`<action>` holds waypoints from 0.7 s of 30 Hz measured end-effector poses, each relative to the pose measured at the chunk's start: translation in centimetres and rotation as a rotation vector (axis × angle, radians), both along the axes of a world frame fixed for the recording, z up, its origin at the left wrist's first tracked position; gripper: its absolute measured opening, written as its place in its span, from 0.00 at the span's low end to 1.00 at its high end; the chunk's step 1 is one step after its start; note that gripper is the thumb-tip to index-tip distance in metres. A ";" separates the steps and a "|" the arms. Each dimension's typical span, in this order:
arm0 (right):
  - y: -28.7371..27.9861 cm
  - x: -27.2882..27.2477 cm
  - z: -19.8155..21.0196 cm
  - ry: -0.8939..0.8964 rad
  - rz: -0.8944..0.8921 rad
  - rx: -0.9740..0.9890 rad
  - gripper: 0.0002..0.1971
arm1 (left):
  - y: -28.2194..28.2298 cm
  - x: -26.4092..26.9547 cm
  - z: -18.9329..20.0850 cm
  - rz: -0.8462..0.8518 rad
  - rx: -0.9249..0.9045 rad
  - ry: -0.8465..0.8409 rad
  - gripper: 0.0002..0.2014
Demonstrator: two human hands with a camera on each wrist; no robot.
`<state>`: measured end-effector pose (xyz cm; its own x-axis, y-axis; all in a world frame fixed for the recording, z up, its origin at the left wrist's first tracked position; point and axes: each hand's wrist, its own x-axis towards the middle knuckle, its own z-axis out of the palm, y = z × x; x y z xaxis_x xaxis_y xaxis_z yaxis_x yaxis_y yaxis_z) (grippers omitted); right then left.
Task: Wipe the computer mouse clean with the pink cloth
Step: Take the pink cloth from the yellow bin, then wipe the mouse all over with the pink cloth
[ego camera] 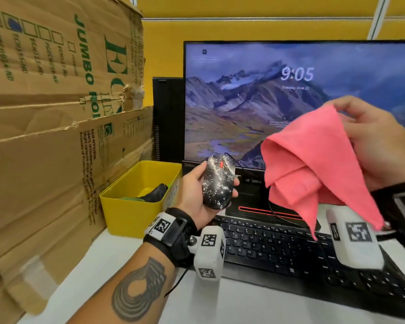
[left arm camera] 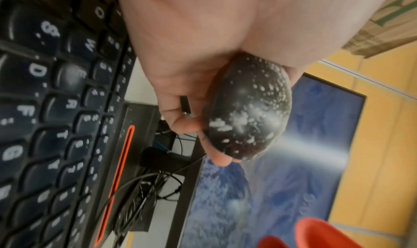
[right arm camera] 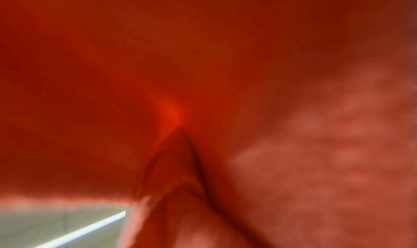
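Observation:
A black computer mouse (ego camera: 218, 183) with a red scroll wheel is speckled with white dirt. My left hand (ego camera: 197, 195) grips it from below, lifted above the keyboard's far edge; in the left wrist view the mouse (left arm camera: 248, 112) sits between palm and curled fingers. To the right, my right hand (ego camera: 379, 146) holds the pink cloth (ego camera: 313, 164) up in front of the monitor. The cloth hangs in folds, a short way from the mouse and not touching it. In the right wrist view the cloth (right arm camera: 203, 73) fills nearly everything and hides the fingers.
A black keyboard (ego camera: 290, 253) lies on the white desk (ego camera: 220, 305) under both hands. Behind it stands a lit monitor (ego camera: 267, 101). At the left are a yellow tin (ego camera: 131, 211) with dark items and tall cardboard sheets (ego camera: 45, 125). A thin cable (ego camera: 281, 213) runs across the monitor's base.

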<state>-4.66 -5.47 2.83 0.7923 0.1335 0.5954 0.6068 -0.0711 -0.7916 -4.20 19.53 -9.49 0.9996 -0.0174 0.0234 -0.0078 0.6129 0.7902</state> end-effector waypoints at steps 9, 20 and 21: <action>-3.0 0.0 -3.5 0.132 0.171 0.226 0.19 | -3.1 -2.0 1.4 -0.136 -0.039 -0.187 0.26; -3.1 -0.1 -5.1 0.099 0.100 0.413 0.29 | -8.9 0.1 2.7 -0.110 -0.132 -0.204 0.25; -2.9 0.0 -5.4 0.089 0.081 0.414 0.29 | -9.2 0.2 2.7 -0.113 -0.157 -0.199 0.24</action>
